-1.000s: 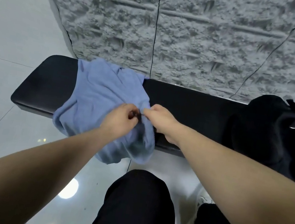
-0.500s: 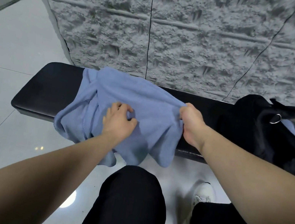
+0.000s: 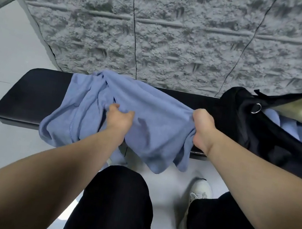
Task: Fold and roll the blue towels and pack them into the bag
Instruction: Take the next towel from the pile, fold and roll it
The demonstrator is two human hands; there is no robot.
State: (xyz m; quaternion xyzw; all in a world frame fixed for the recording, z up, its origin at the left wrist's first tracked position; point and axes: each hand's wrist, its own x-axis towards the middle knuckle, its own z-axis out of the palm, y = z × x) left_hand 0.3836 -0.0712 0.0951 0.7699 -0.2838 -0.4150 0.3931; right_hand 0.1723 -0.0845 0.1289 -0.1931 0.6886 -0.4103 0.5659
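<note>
A rough grey stone-textured wall [image 3: 178,39] fills the upper half of the view, with pale glossy floor tiles [image 3: 6,54] to the left and below. Against the wall stands a long black padded worktop [image 3: 29,98], seen from above by a person in black trousers [image 3: 116,208] standing before it, one white shoe [image 3: 196,202] showing between the legs. A crumpled blue towel [image 3: 154,127] lies across the middle of the worktop, its near edge hanging over the front lip toward the floor and its far part bunched up against the wall. At the right end of the worktop sits an open black bag [image 3: 262,137] with a metal ring [image 3: 256,108] on its strap; inside its mouth more blue towels [image 3: 299,131] are visible — their shape is unclear, as they are partly hidden by the bag's edge. Both bare forearms reach in from the bottom of the view. The right hand [image 3: 203,127] grips the right edge of the blue towel, just beside the bag, fingers curled tight around a gathered fold and pulling the cloth taut. The left hand [image 3: 120,118] rests on the middle of the towel — its fingers bent and pinching a ridge of cloth.
</note>
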